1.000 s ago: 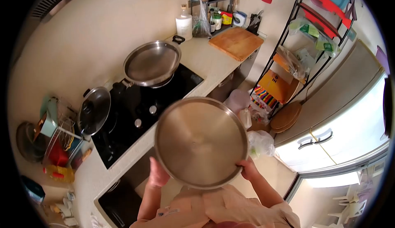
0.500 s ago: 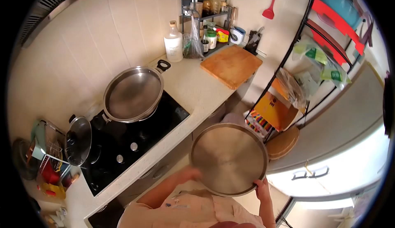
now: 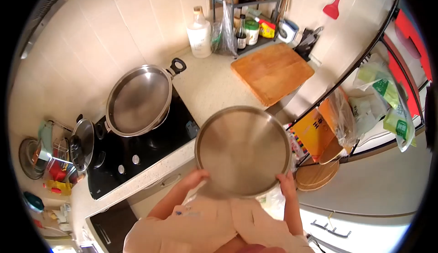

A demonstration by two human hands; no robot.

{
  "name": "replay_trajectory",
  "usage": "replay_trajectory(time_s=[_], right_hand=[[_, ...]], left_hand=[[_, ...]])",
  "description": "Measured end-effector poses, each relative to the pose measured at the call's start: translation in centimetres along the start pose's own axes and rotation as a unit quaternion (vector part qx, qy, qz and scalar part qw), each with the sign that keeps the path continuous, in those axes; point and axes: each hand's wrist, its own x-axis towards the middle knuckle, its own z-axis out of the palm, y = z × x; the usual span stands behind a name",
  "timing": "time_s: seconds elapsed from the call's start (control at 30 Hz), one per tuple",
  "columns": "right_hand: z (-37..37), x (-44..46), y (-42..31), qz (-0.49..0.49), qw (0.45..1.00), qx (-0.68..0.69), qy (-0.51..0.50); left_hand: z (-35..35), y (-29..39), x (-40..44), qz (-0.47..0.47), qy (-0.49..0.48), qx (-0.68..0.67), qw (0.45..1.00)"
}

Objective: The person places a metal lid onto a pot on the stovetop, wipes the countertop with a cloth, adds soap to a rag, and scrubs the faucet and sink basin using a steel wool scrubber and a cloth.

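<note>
Here, I see the round metal tray (image 3: 243, 151) above the floor beside the counter (image 3: 207, 86), between my left hand (image 3: 197, 179) and right hand (image 3: 286, 182), both clamped on its near rim; the wooden board (image 3: 273, 73) lies beyond it.

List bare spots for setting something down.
Counter between cooktop and cutting board, in front of the white bottle; the board's top too. Crowded: corner rack, left end around the lid and wire rack. Held round pan hides part of the counter's front edge.
</note>
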Motion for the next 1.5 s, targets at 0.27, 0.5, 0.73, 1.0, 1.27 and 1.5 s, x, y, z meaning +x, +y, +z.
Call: replay_trajectory(time_s=[0.27,0.5,0.73,1.0,1.27,1.5], right_hand=[[1.4,6.3,-1.7,0.012,0.982,0.179,0.056],[0.8,11.5,-6.1,0.052,0.971,0.233,-0.002],[5.4,15.2,-12.3,0.082,0.964,0.21,-0.144],[16.3,17.7,-15.1,0.135,0.788,0.292,-0.526],[16.5,20.6,-15.7,0.044,0.826,0.043,-0.56],[9.0,23.0,-10.7,0.045,0.937,0.065,-0.341]], left_hand=[[0.1,8.2,4.0,0.09,-0.071,0.151,0.982],[4.7,12.0,6.9,0.205,-0.15,-0.068,0.965],[7.4,12.8,10.8,0.196,-0.018,-0.187,0.962],[-0.5,19.0,1.7,0.338,0.2,-0.291,0.873],[-3.7,32.0,-12.1,0.489,0.475,-0.066,0.728],[-6.7,38.5,-9.6,0.217,0.649,0.549,0.48]])
